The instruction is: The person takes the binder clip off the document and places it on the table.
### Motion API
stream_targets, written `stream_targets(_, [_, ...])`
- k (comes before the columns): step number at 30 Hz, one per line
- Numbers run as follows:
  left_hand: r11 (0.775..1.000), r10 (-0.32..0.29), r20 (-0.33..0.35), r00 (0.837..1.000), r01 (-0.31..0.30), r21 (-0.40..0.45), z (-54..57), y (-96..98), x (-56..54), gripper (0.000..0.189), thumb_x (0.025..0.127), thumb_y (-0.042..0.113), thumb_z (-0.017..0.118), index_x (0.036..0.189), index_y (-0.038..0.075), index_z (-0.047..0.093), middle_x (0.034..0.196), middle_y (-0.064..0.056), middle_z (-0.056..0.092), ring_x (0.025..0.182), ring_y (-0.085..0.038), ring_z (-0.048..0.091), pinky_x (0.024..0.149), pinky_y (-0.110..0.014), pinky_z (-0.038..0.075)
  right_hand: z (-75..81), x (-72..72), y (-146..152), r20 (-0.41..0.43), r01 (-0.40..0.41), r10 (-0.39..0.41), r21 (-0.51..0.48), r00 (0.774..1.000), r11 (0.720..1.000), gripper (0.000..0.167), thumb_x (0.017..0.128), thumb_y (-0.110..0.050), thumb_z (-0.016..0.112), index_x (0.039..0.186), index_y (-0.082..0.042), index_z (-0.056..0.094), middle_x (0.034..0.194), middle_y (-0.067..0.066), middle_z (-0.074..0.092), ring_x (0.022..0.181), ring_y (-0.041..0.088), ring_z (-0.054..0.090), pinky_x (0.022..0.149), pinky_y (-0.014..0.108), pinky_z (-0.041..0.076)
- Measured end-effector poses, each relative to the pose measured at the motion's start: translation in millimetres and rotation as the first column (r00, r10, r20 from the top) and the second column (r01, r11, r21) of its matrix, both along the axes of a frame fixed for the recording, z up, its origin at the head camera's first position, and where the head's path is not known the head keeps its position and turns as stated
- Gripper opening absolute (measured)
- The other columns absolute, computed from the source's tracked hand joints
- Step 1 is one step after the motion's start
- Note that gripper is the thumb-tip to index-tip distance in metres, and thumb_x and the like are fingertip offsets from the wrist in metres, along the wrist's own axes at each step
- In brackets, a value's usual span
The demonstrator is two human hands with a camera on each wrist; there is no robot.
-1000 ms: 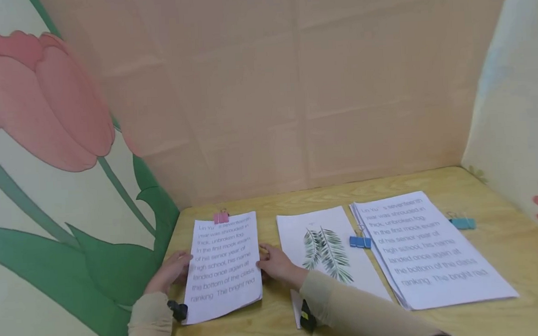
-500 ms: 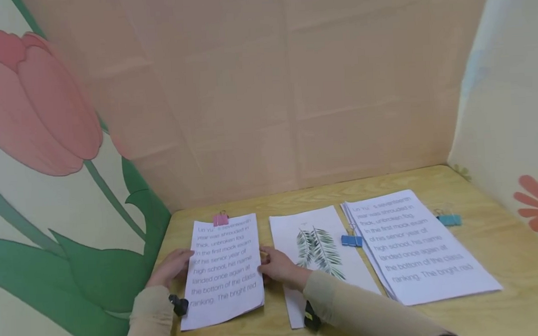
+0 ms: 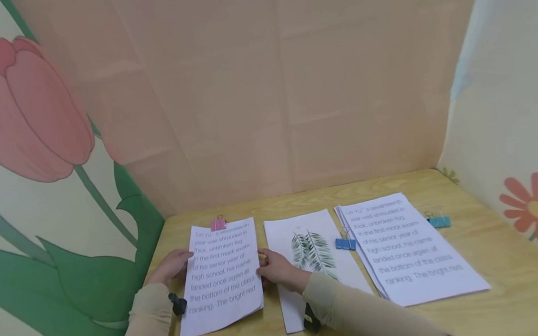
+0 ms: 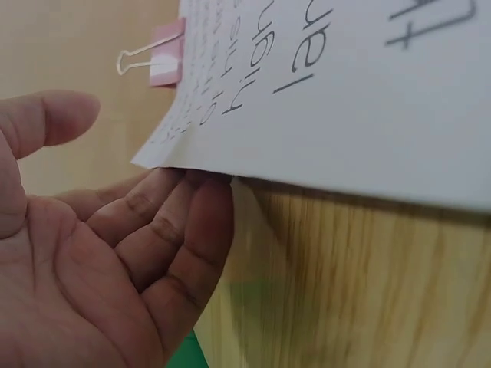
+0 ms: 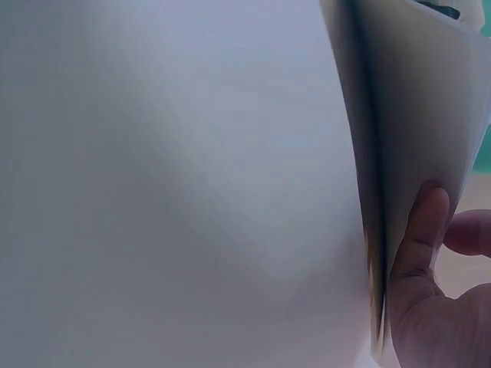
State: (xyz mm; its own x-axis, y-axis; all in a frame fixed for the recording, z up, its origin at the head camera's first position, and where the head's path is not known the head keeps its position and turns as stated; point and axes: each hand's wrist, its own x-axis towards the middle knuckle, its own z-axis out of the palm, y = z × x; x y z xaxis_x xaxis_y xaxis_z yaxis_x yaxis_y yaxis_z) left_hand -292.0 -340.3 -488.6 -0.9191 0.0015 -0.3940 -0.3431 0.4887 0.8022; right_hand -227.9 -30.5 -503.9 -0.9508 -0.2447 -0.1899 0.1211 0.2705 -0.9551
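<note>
In the head view, a stack of printed sheets (image 3: 221, 278) with a pink binder clip (image 3: 218, 223) at its top lies between my two hands. My left hand (image 3: 171, 266) is at its left edge. The left wrist view shows its fingers (image 4: 173, 238) under the stack's raised edge, with the thumb apart from the paper. My right hand (image 3: 280, 269) is at the opposite edge. In the right wrist view, a digit (image 5: 426, 230) lies against the unprinted face of the sheets and another at their edge, in what looks like a pinch. Fingertips below the stack are hidden from the head view.
Right of the stack lies a sheet with green leaves (image 3: 310, 251), partly under my right forearm. Farther right, another stack of printed pages (image 3: 414, 252) has a blue binder clip (image 3: 346, 244) on its left and a teal binder clip (image 3: 439, 222) on its right. Walls border the wooden table (image 3: 503, 273).
The head view has shifted, so the table things appear farther left. Both hands stay at the sides of the clipped stack. Its lower edge appears slightly nearer to me.
</note>
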Motion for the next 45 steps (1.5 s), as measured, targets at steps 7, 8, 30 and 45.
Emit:
stream_targets(7, [1.0, 0.003, -0.041, 0.999, -0.003, -0.011, -6.2, 8.5, -6.3, 0.045, 0.108, 0.02, 0.045, 0.14, -0.011, 0.051, 0.12, -0.021, 0.066, 0.109, -0.033, 0.063, 0.098, -0.053, 0.047, 0.6, -1.6, 7, 0.022, 0.013, -0.014, 0.034, 1.0, 0.999, 0.062, 0.093, 0.004, 0.063, 0.151, 0.008, 0.041, 0.094, 0.011, 0.065, 0.074, 0.021, 0.068, 0.07, 0.038, 0.059])
stream_targets(8, [1.0, 0.008, -0.041, 0.999, -0.008, -0.006, -6.6, 10.0, -7.4, 0.046, 0.108, 0.02, 0.045, 0.141, -0.011, 0.05, 0.12, -0.021, 0.066, 0.109, -0.033, 0.063, 0.098, -0.053, 0.047, 0.7, -2.2, 8, 0.029, 0.016, -0.017, 0.04, 0.999, 0.999, 0.062, 0.093, 0.004, 0.063, 0.151, 0.008, 0.041, 0.094, 0.011, 0.065, 0.074, 0.022, 0.068, 0.07, 0.038, 0.059])
stream_targets(30, [1.0, -0.012, -0.072, 0.997, 0.011, -0.01, -7.4, 25.0, -28.7, 0.045, 0.107, 0.016, 0.046, 0.142, -0.012, 0.047, 0.125, -0.026, 0.061, 0.12, -0.042, 0.054, 0.11, -0.061, 0.034, -6.3, -5.8, 20, 0.046, 0.042, -0.045, 0.068, 0.998, 0.997, 0.057, 0.093, 0.004, 0.06, 0.148, 0.007, 0.045, 0.087, 0.01, 0.062, 0.067, 0.019, 0.063, 0.062, 0.032, 0.056])
stream_targets(45, [0.995, -0.022, -0.119, 0.993, 0.01, -0.101, -9.6, 25.0, -46.6, 0.04, 0.103, 0.007, 0.048, 0.135, -0.016, 0.052, 0.12, -0.03, 0.062, 0.113, -0.042, 0.059, 0.106, -0.059, 0.04, -7.1, -6.2, 25, 0.099, 0.021, -0.029, 0.08, 0.995, 0.997, 0.056, 0.09, 0.002, 0.062, 0.145, 0.003, 0.049, 0.091, 0.012, 0.063, 0.071, 0.021, 0.066, 0.065, 0.034, 0.058])
